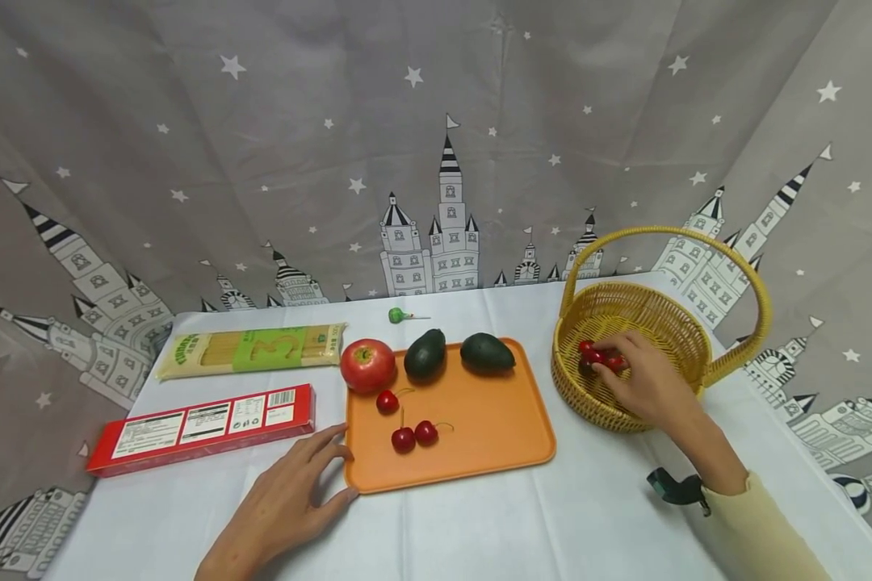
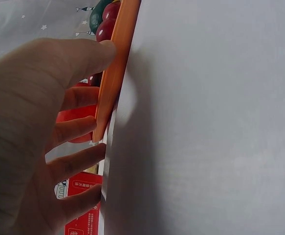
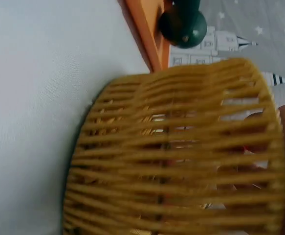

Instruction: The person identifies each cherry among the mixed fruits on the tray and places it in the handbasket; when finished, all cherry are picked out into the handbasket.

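My right hand [image 1: 643, 379] reaches down into a yellow wicker basket [image 1: 580, 394], thumb and fingers pinching red cherries [image 1: 590, 352]. Part of the fruit is covered by the fingers. In the right wrist view the woven basket wall [image 3: 181, 161] stands in front of that hand. At the left edge of an orange tray [image 1: 480, 440], my left hand [image 1: 283, 492] lies with fingers spread and fingertips at the rim. On the tray are a cherry [image 1: 387, 402], a pair of cherries [image 1: 403, 440], two dark green avocados [image 1: 425, 355] and a red apple-like fruit [image 1: 368, 365] over the corner.
Left of the tray lie a red box [image 1: 203, 428] and a clear pack of noodles [image 1: 254, 349]. A green lollipop [image 1: 396, 315] is behind the tray. The basket's tall handle [image 1: 668, 231] arches above its bowl. A grey castle-print curtain [image 1: 298, 121] hangs behind the white table [image 1: 465, 532].
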Motion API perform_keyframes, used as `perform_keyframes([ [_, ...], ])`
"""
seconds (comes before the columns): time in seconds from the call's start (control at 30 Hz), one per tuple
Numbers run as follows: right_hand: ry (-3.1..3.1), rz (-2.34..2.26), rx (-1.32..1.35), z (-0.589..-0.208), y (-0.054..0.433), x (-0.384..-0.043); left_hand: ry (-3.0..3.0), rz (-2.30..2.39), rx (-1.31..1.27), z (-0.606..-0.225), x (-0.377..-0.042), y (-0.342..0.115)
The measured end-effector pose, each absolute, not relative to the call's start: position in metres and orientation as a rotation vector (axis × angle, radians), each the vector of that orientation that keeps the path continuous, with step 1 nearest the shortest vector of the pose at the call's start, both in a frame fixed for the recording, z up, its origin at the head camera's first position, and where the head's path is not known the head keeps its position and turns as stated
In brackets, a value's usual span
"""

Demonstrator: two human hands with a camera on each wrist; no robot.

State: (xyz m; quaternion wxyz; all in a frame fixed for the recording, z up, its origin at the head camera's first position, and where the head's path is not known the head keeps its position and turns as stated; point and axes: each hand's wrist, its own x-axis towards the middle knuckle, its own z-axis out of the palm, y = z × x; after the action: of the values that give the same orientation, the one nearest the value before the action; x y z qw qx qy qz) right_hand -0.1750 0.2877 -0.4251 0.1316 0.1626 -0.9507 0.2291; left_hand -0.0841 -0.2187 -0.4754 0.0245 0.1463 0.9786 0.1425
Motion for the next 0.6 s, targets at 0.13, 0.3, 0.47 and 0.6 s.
perform_keyframes([
  [0.13, -2.746, 0.628, 0.437, -0.428, 0.297, -0.181, 3.039, 0.447, 0.456, -0.477, -0.084, -0.219],
  [0.3, -2.759, 0.606, 0.364, -0.431, 0.306, -0.189, 3.031, 0.457, 0.447, -0.478, -0.084, -0.22],
  [0.47, -2.797, 0.626, 0.282, -0.435, 0.312, -0.194, 3.03, 0.455, 0.452, -0.479, -0.083, -0.22],
  [0.6, -2.815, 0.629, 0.255, -0.438, 0.316, -0.198, 3.039, 0.449, 0.462, -0.479, -0.084, -0.22],
])
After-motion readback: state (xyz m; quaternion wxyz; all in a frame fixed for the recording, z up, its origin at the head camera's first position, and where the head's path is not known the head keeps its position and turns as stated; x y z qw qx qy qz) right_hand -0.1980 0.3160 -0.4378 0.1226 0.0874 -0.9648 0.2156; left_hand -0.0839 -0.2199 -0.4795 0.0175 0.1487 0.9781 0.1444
